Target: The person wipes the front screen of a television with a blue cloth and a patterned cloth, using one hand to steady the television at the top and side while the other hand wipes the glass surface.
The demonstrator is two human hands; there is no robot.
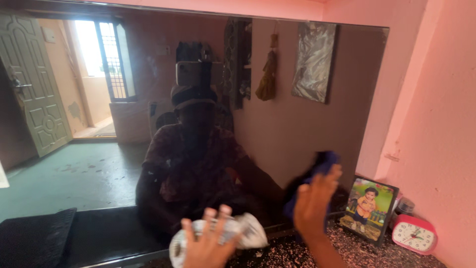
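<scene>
Head view: a large wall mirror (297,124) fills most of the frame above a speckled counter (357,248).
Right hand: the right hand (315,198), lower right of centre, is pressed flat toward the glass with fingers spread upward, pinning a dark blue cloth (322,164) against the mirror.
Cloth position: it sits between palm and glass, bunched, sticking out above the fingertips toward the upper right.
Left hand: the left hand (208,243), bottom centre, is curled around a crumpled white wad (243,231), which looks like paper or plastic; fingers closed over it.
Wad axis: it lies roughly left to right, low against the mirror's bottom edge.
Nearer hand: the right hand is on the glass; the left hangs lower, by the frame's foot.
Neighbours: a framed photo (371,208) leans just right of the right hand; a red alarm clock (414,234) stands farther right.
</scene>
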